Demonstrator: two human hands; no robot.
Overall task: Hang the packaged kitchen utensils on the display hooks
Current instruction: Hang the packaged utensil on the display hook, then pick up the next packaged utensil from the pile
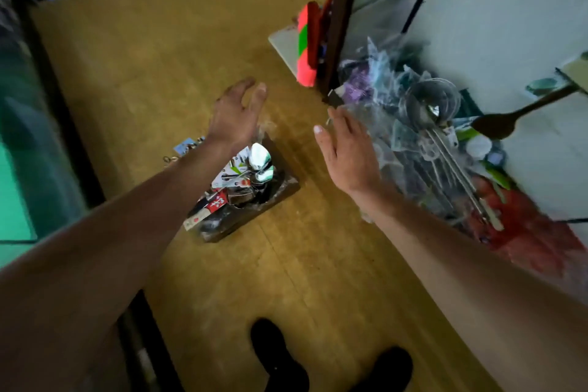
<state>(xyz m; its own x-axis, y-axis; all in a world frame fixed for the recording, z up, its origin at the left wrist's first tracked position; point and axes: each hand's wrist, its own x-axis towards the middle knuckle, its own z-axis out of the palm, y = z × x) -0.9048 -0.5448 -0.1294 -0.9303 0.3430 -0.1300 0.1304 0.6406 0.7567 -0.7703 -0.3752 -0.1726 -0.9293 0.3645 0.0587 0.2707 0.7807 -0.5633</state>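
A dark box (280, 192) stands on the brown floor, filled with several packaged utensils (241, 178), shiny spoon bowls among carded packs. My left hand (237, 118) hovers above the box's far end, fingers relaxed and holding nothing. My right hand (346, 153) is spread flat in the air to the right of the box, empty too. Right of that hand, clear-bagged ladles and strainers (429, 124) hang in a dense bunch on the white display panel (509, 25). A dark wooden spoon (496, 124) sticks out from the panel.
A pink and green object (306, 44) leans by a dark post (340, 19). A green-lit cabinet (28, 143) runs along the left. Red packages (528, 232) hang low on the display. My two black shoes (276, 356) stand on the floor below.
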